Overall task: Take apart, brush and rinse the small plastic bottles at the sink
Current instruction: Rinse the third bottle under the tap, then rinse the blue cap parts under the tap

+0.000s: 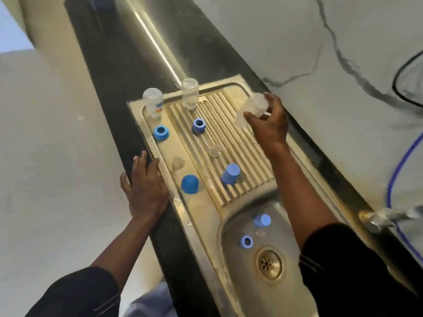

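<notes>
While the left hand [146,191] lies flat, fingers straight, on the worktop [109,99] edge, the right hand [269,126] clamps its fingers round a tilted clear bottle [253,108] above the drainboard [240,147].

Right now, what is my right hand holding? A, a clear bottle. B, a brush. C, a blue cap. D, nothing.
A: the right hand grips a clear bottle above the drainboard.
</notes>
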